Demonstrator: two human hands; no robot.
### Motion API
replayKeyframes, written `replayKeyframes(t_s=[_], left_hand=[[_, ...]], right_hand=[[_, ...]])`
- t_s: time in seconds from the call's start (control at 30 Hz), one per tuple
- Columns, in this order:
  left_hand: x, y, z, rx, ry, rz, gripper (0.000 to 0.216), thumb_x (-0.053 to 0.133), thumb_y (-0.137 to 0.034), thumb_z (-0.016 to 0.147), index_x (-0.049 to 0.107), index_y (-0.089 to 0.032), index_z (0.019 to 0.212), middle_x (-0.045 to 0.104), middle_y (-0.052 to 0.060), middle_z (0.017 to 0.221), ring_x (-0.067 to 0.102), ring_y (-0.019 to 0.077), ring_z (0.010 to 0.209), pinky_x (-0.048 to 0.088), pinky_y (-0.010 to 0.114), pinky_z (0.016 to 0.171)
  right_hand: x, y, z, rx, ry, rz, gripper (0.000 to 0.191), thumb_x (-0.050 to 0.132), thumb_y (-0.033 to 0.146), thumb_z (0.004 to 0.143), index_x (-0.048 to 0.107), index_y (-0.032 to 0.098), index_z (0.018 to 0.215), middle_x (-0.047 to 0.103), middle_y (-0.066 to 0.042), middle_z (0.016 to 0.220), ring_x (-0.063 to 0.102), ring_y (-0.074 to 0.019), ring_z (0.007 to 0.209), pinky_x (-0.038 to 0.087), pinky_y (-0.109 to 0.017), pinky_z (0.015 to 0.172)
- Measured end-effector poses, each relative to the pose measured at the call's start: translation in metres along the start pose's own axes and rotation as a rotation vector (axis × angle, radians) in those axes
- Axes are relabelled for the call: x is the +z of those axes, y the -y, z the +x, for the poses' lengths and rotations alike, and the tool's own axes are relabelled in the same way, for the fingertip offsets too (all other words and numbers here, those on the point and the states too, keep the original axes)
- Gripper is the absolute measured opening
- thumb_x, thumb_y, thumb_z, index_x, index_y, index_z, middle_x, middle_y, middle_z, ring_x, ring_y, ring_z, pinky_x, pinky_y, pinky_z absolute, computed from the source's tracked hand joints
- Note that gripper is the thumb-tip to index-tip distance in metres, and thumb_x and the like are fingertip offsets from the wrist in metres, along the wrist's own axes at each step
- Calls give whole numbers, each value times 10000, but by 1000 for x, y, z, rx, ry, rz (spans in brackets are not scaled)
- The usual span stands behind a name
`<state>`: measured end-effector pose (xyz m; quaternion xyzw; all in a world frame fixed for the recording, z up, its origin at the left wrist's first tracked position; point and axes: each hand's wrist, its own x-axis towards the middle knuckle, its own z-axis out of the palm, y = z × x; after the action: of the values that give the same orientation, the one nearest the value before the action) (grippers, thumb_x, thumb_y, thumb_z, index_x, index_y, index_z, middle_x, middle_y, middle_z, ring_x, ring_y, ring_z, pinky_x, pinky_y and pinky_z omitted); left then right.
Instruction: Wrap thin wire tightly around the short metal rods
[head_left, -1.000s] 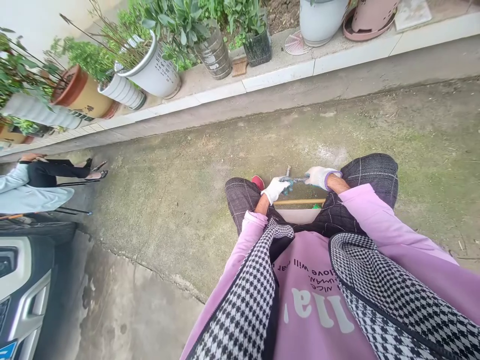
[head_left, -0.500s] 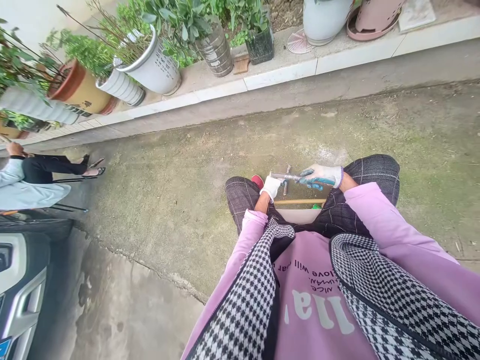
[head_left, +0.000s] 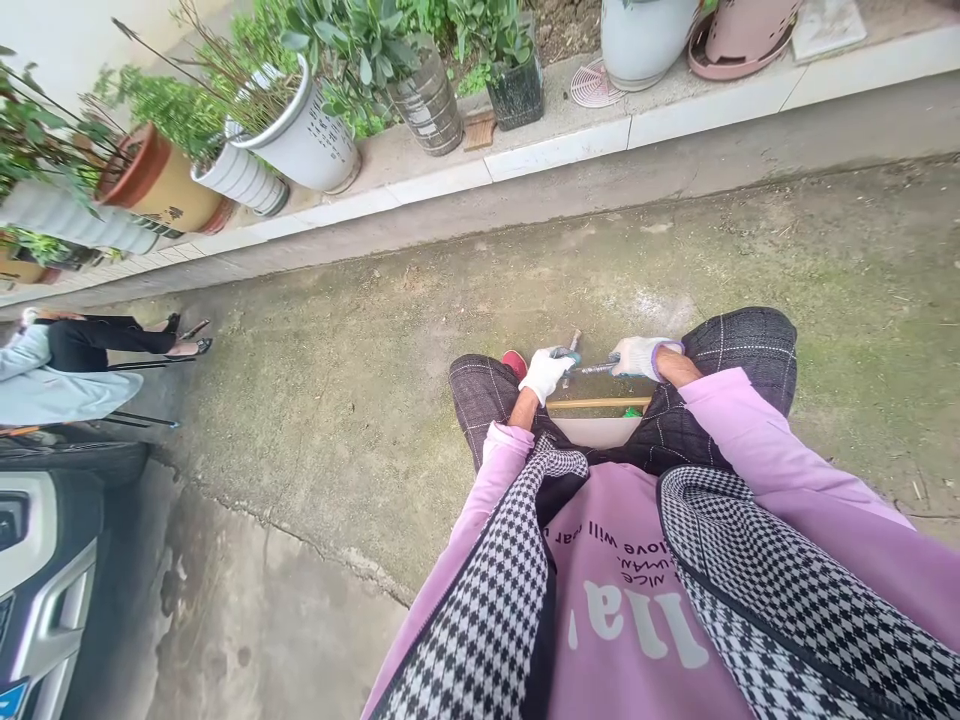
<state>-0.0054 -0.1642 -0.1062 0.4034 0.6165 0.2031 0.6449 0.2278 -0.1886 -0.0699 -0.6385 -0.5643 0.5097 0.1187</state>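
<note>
My left hand (head_left: 547,374), in a white glove with a blue-green palm, is closed round one end of a thin grey metal rod with a ridged, thread-like middle (head_left: 597,368). Round the other end of that rod is my right hand (head_left: 637,357), gloved the same way and also closed. The rod lies roughly level between both hands, above my lap; its ends are hidden in the gloves. Just behind my left hand, a second, brownish metal bar (head_left: 576,339) shows in part, crossing behind the fingers. I cannot tell whether the two metal pieces touch.
Between my knees are a yellow strip (head_left: 596,403), a pale panel (head_left: 596,431) and a bit of green (head_left: 634,411). Potted plants (head_left: 322,130) line a tiled ledge (head_left: 559,147) ahead. At left, a seated person (head_left: 75,345) and a parked car (head_left: 45,560).
My left hand has wrapped over the rod's left end, which showed before. My right hand has turned its back upward, and the rod sits slightly lower in view.
</note>
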Motion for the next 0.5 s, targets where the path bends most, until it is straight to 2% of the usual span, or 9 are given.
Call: replayKeyframes(t_s=[0.03,0.1,0.17,0.2,0.27,0.37,0.5], left_hand=[[2,-2,-3,-6,16,3,199,944,-114,809,776,-150,708,657,-35,605,512,93,576,399,241,620],[4,-9,-8,-7,59,-8,154,936,-138,843,799,-148,774,686,-17,621,569,108,568,448,245,625],[3,-18,-10,15,113,-43,102,920,-140,863,819,-144,842,727,1,655,627,121,589,504,249,654],[2,-24,-10,34,139,-66,86,908,-134,865,823,-142,861,739,5,667,645,122,600,523,250,669],[0,-37,-7,70,181,-101,69,882,-117,862,817,-140,860,737,2,665,648,119,604,529,249,677],[-5,-61,8,107,206,-71,68,854,-109,862,805,-144,830,704,-12,635,612,111,581,480,246,636],[-15,-98,39,175,184,51,89,852,-106,873,807,-149,810,652,-36,601,539,98,560,422,243,612]], right_hand=[[-2,2,3,30,-16,10,438,844,490,1169,794,203,1495,803,-125,1443,814,-290,1198,728,-490,1023],[-9,6,10,90,-36,42,419,898,527,1117,835,199,1369,841,-103,1163,811,-254,973,706,-388,847],[-21,12,16,129,-67,77,450,945,576,1055,848,188,1261,754,-51,851,704,-199,714,608,-307,646],[-29,15,19,139,-94,127,485,964,595,1024,841,177,1236,688,-22,758,627,-171,627,553,-285,576],[-47,23,24,134,-164,300,569,994,628,968,816,151,1223,605,22,693,502,-129,546,467,-259,490],[-71,35,26,54,-198,599,647,1047,649,879,806,143,1203,587,27,687,451,-116,533,399,-255,449],[-92,51,25,-97,-25,683,610,1039,627,841,824,166,1178,587,22,711,458,-113,549,373,-264,464]])
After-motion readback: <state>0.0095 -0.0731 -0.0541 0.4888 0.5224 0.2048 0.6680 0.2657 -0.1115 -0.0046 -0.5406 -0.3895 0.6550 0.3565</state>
